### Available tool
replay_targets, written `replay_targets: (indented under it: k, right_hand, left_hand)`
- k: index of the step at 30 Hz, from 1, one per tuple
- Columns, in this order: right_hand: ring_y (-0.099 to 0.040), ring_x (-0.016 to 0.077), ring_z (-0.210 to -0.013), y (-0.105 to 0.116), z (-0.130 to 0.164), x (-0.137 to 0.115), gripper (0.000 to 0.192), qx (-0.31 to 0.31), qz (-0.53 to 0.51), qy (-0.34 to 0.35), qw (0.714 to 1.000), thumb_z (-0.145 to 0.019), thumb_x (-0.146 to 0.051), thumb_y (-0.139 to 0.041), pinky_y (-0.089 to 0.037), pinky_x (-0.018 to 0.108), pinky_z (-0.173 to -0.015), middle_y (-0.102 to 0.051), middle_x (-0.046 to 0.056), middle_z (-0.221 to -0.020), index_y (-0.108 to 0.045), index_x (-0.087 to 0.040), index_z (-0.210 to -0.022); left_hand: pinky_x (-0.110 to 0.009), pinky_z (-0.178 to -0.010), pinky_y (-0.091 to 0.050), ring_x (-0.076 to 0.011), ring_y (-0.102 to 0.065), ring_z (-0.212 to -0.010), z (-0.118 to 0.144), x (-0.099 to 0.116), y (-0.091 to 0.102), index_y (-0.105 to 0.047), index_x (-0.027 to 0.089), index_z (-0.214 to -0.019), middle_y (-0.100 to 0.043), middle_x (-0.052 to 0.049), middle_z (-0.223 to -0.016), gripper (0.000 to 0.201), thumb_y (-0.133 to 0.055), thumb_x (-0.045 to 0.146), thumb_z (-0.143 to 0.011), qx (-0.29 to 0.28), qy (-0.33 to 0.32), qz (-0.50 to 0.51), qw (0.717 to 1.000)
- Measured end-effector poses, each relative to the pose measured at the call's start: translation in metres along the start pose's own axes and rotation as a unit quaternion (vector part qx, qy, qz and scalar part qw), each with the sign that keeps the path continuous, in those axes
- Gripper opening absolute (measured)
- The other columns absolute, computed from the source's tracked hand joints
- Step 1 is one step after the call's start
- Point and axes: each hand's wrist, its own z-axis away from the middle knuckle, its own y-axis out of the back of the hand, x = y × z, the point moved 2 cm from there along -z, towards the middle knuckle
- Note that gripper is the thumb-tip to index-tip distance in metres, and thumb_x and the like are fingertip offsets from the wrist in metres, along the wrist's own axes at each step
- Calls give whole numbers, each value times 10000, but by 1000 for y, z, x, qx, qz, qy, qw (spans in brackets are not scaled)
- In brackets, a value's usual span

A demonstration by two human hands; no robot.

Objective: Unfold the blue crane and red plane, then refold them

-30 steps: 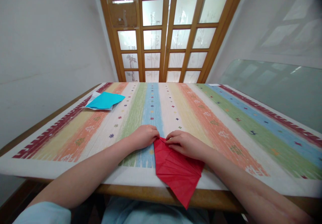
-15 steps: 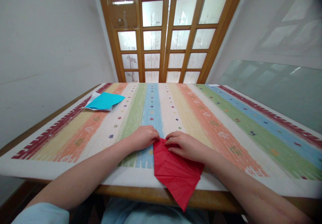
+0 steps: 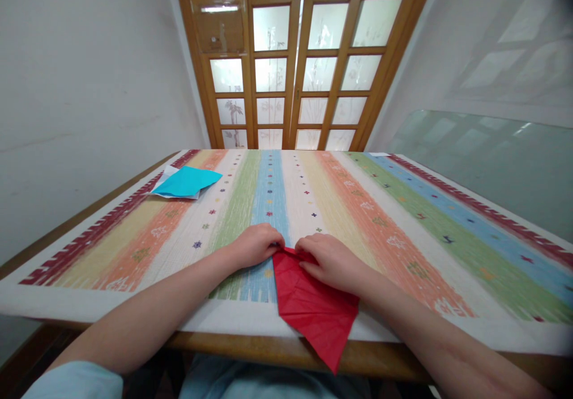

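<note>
Lying far left on the striped tabletop (image 3: 403, 220), a blue paper (image 3: 188, 181) sits untouched. The left hand (image 3: 256, 245) and right hand (image 3: 329, 258) pinch the top corner of the red paper (image 3: 313, 309), already pleated and creased, overhanging the near edge; folding looks partway done.

Left hand (image 3: 255, 245) and right hand (image 3: 329, 260) lie curled, fingertips nearly meeting, forearms converging.
</note>
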Motion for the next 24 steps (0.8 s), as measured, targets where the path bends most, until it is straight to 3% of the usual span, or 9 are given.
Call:
replay_targets:
  k: [8, 15, 24]
  right_hand:
    - [-638, 228, -926, -4, 0, -1, 162, -4, -16, -10, 1000, -878, -207, -585, -431, 308, -812, -713, 93, -977, -708, -203, -985]
    - [-645, 200, -868, -11, -3, 4, 199, 29, -51, -35, 998, -841, -152, -570, -451, 288, -790, -718, 76, -963, -721, -194, -963]
    - [-642, 193, -849, -9, -2, 14, 203, 59, -34, -65, 996, -862, -131, -548, -442, 274, -754, -720, 76, -948, -715, -192, -960]
  left_hand:
    - [-280, -815, -469, -183, -660, -890, -5, -6, -5, -727, 210, -932, -742, -23, -927, 174, -597, 107, -882, 17, 5, 2, 1000]
    - [-287, -809, -474, -189, -656, -892, -10, -5, -6, -719, 202, -942, -730, -30, -920, 155, -593, 127, -894, 44, 12, -24, 999]
    - [-305, -777, -494, -204, -654, -882, 3, 20, 7, -718, 191, -925, -700, -73, -926, 159, -577, 262, -946, 27, 1, -77, 997]
